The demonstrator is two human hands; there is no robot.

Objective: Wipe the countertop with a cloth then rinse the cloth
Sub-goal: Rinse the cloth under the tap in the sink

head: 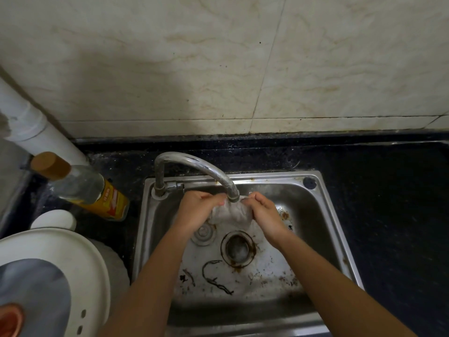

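Observation:
A pale grey cloth [232, 213] hangs bunched between both hands, right under the spout of the curved metal faucet [194, 166]. My left hand [197, 210] grips its left side and my right hand [263, 214] grips its right side. Both hands are over the steel sink [323, 215], above the drain [238, 248]. Whether water is running I cannot tell. The dark speckled countertop [388, 190] surrounds the sink.
A clear bottle [82, 186] with a brown cap and yellow label stands left of the sink. A white round appliance [60, 268] fills the lower left. A white pipe [36, 127] runs down the left wall. Food scraps and a strainer plug [203, 233] lie in the basin.

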